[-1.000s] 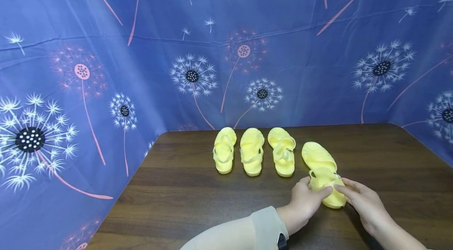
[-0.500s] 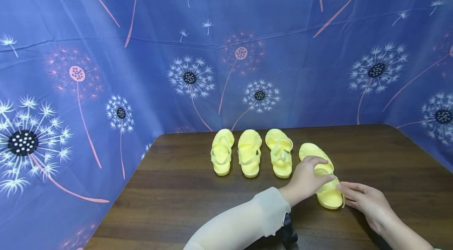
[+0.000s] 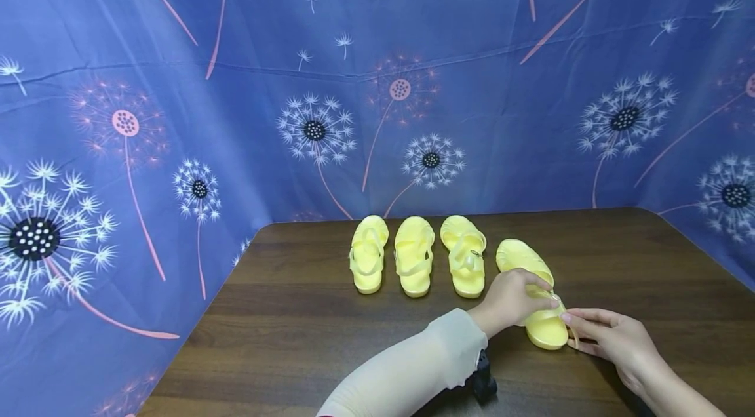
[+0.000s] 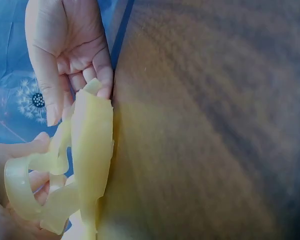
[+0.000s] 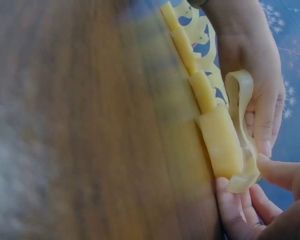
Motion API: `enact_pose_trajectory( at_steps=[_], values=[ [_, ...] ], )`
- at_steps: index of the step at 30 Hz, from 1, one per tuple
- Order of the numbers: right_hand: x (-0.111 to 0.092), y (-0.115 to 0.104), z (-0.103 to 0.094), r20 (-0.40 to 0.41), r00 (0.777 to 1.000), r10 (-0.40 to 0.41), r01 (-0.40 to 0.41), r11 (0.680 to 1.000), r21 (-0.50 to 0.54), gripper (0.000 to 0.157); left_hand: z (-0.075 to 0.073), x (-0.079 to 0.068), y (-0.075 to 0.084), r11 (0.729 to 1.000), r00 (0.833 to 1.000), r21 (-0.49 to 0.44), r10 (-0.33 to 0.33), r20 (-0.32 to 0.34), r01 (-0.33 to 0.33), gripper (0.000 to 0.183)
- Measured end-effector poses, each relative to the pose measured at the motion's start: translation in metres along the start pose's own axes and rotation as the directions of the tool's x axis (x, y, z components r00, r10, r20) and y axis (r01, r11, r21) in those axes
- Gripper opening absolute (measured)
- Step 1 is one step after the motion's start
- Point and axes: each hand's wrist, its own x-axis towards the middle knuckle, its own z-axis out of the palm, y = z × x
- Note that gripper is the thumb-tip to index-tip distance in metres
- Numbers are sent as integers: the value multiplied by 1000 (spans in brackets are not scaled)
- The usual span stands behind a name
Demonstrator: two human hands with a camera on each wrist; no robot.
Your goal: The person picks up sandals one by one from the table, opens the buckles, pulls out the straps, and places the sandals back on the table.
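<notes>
A yellow jelly sandal (image 3: 546, 333) lies on the table at the right of the head view, toe pointing away and heel toward me. My left hand (image 3: 512, 299) reaches over its middle from the left, thumb and fingers holding the upper near the small buckle and partly covering it. At the heel's right side, my right hand (image 3: 616, 339) pinches the loose end of the ankle strap between thumb and fingers. The strap (image 5: 241, 90) curves up in a loop beside the heel in the right wrist view. Both hands meet around the straps in the left wrist view.
Three matching yellow sandals stand in a row left of the held one: a left one (image 3: 368, 256), a middle one (image 3: 414, 258) and a right one (image 3: 464, 258) with its buckle showing. A blue dandelion-print cloth (image 3: 377, 23) hangs behind the dark wooden table (image 3: 283, 325).
My left hand has moved from the heel forward onto the sandal's upper. The strap, earlier held over the heel by both hands, is now drawn out to the right by my right hand.
</notes>
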Motion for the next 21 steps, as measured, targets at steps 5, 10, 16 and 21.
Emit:
enact_pose_trajectory(
  at_steps=[5, 10, 16, 21],
  values=[
    [3, -1, -2, -20, 1000, -15, 14, 999, -47, 24, -1, 0, 2, 999, 999, 42, 5, 42, -7, 22],
    [5, -3, -5, -35, 999, -12, 9, 996, -87, 27, 0, 2, 3, 994, 999, 109, 21, 42, -26, 21],
    [5, -6, -6, -53, 999, 5, -8, 998, -59, 20, 6, 1, 3, 997, 1000, 74, 23, 12, -24, 19],
    [6, -7, -4, -65, 998, -14, 13, 1000, -25, 14, 6, 0, 5, 997, 1000, 77, 0, -6, 1, 20]
  ],
)
